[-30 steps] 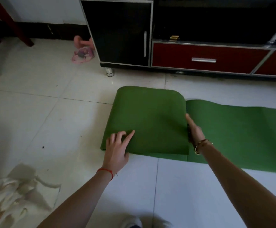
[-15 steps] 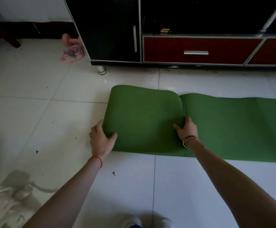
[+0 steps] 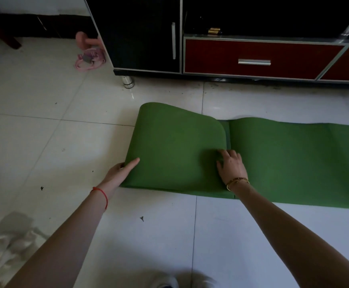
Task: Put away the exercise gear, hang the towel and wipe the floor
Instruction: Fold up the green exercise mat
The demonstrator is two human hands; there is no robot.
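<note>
A green exercise mat (image 3: 290,159) lies on the white tiled floor, stretching off to the right. Its left end is folded over into a loose flap (image 3: 175,150). My left hand (image 3: 120,173) holds the fold's left edge, thumb on top and fingers tucked underneath. My right hand (image 3: 231,165) presses down on the flap's right edge, fingers spread on the mat. A pink dumbbell (image 3: 86,39) and a pink skipping rope (image 3: 90,59) lie on the floor by the cabinet's left side. A pale towel (image 3: 5,252) lies crumpled at the bottom left.
A black and red TV cabinet (image 3: 252,57) stands just behind the mat on metal feet (image 3: 128,82). A dark wooden leg (image 3: 1,30) shows at the far left. Small dirt specks (image 3: 141,218) dot the tiles. My shoes (image 3: 169,283) peek in at the bottom.
My left hand slid from the top of the flap to its left fold. My right hand moved from the flap's edge onto its top and pressed it flatter.
</note>
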